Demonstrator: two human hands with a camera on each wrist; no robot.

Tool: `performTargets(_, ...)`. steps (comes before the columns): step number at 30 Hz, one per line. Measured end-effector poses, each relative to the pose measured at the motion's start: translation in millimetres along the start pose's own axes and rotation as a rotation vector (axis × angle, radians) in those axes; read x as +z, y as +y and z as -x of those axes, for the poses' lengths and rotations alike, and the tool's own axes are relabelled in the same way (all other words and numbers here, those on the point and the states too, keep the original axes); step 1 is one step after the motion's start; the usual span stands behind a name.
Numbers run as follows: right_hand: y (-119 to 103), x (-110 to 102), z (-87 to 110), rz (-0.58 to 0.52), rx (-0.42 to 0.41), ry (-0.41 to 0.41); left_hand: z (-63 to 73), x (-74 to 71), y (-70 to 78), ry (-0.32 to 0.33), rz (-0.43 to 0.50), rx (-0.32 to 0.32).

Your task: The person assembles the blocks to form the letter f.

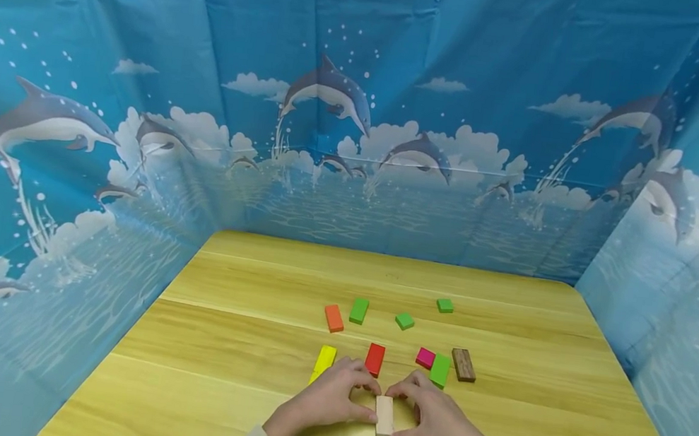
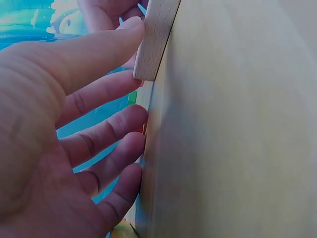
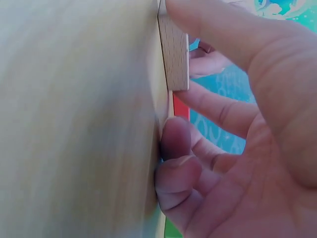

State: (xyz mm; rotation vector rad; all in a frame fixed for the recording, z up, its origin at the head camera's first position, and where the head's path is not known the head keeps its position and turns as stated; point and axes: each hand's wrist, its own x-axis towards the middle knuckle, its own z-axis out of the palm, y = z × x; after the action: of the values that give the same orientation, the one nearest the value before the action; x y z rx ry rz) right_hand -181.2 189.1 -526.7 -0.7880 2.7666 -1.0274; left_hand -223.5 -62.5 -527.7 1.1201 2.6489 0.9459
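A plain pale wooden block (image 1: 384,416) lies on the table near its front, with its long side pointing away from me. My left hand (image 1: 334,395) pinches it from the left, thumb on its side and index finger by its far end. From the right, my right hand (image 1: 438,420) holds the same block, thumb at the near corner and index finger at the far end. In the left wrist view the thumb (image 2: 104,49) presses the block (image 2: 154,42), the other fingers spread along the tabletop. The right wrist view shows the block (image 3: 174,54) between thumb and index finger, other fingers curled.
Beyond the hands lie a red block (image 1: 375,359), yellow blocks (image 1: 324,361) partly behind the left hand, an orange block (image 1: 334,318), several green blocks (image 1: 359,311), a magenta block (image 1: 426,357) and a dark brown block (image 1: 463,365). A dolphin-print curtain (image 1: 351,204) encloses the table.
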Motion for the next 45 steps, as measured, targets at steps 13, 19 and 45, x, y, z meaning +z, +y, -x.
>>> performTargets(13,3,4,0.5,0.044,0.064,0.048,3.6,11.3,1.9,0.013,-0.089,0.029)
performTargets(19,0,2,1.0,0.083,0.074,0.056,3.5,15.7,4.8,0.027,-0.181,0.026)
performTargets(45,-8,9,-5.3,0.137,0.084,0.091,4.6,-34.2,14.7,0.025,-0.225,0.015)
